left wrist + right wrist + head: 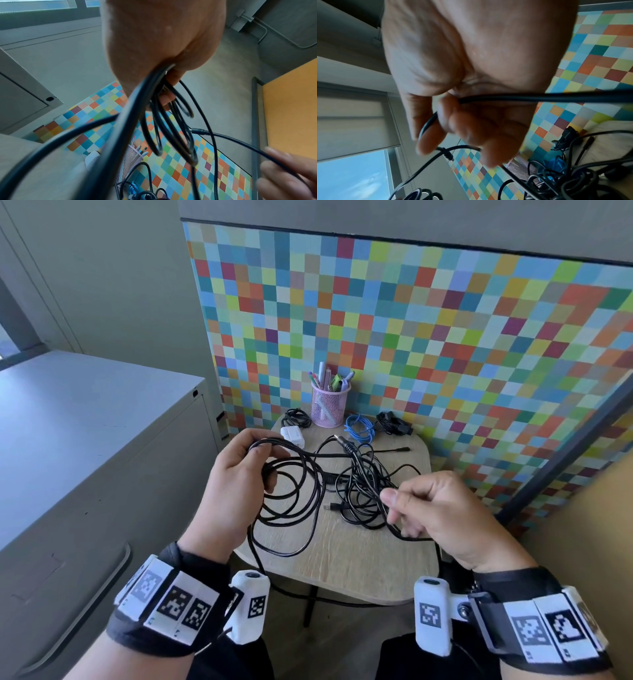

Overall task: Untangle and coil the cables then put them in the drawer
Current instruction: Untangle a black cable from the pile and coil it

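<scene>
Several loops of a thin black cable point(291, 491) are gripped in the curled fingers point(255, 451) of the left hand point(233, 491). Right of them, a knotted tangle point(363, 491) lies on the surface point(342, 563). One strand is pinched by the right hand point(435, 515). If that strand is pulled hard, the knot could be tightened or the tangle dragged off.

No legible text, brand or number shows anywhere; the black-and-white square marker tags point(178, 604) on the wristbands carry only patterns.
</scene>
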Available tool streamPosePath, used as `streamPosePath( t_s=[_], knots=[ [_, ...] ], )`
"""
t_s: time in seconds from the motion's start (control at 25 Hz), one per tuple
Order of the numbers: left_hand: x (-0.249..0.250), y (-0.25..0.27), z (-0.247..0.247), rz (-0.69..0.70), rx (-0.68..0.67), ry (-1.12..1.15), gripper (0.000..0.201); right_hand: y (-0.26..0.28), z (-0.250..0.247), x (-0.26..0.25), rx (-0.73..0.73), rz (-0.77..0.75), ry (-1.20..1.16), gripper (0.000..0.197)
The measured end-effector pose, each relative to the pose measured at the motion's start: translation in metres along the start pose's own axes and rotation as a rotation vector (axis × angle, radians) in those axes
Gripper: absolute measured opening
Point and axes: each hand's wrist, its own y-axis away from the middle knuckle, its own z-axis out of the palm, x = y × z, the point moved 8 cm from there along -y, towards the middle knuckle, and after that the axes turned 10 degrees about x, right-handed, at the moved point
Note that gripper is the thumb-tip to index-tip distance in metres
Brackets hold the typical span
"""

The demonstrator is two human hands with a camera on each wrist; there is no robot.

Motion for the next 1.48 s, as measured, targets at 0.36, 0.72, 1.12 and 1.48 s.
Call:
streamPosePath(
  t_s=[0.36,0.72,1.12,1.48],
  knots=[
    [0.004,-0.001,-0.003,-0.039,0.026,0.213,0.033,-0.001,-0.004,0.005,0.218,-0.041,0.010,0.025],
    [0.008,0.007,0.012,-0.086,-0.139,0.266,0.037,0.006,0.036,-0.005,-0.184,-0.070,0.192,0.025],
    [0.005,0.032,0.036,-0.023,-0.395,0.148,0.040,-0.008,0.049,0.006,0.082,0.064,-0.175,0.031],
    [-0.006,0.025,0.016,-0.057,-0.404,-0.157,0.051,-0.011,0.033,0.002,0.172,0.092,-0.447,0.019]
  ],
)
